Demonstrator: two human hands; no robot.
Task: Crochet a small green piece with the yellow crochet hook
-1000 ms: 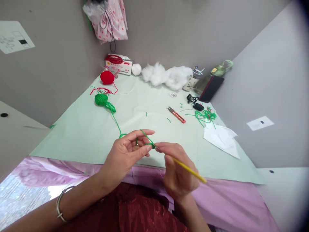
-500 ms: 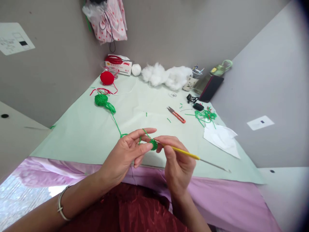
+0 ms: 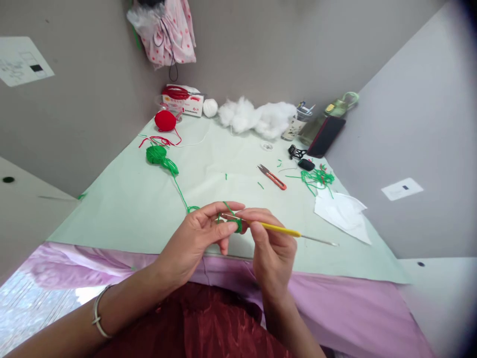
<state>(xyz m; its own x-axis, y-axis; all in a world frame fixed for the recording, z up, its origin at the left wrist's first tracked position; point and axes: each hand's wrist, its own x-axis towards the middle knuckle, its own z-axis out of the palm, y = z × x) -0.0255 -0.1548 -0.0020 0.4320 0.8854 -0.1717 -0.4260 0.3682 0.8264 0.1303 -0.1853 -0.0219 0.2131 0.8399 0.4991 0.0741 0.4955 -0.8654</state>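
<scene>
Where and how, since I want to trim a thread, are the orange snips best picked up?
Probably by the orange handle, pinched from above on the near right side: the snips lie flat, their pointed blades aimed away and left.

Green yarn piece (image 3: 239,226) partly hidden.

Yellow hook (image 3: 280,229) now nearer level

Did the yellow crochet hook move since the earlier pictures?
Yes. The outer end of the yellow crochet hook moved left and up in the picture, closer to the unmoved orange thread snips.
</scene>
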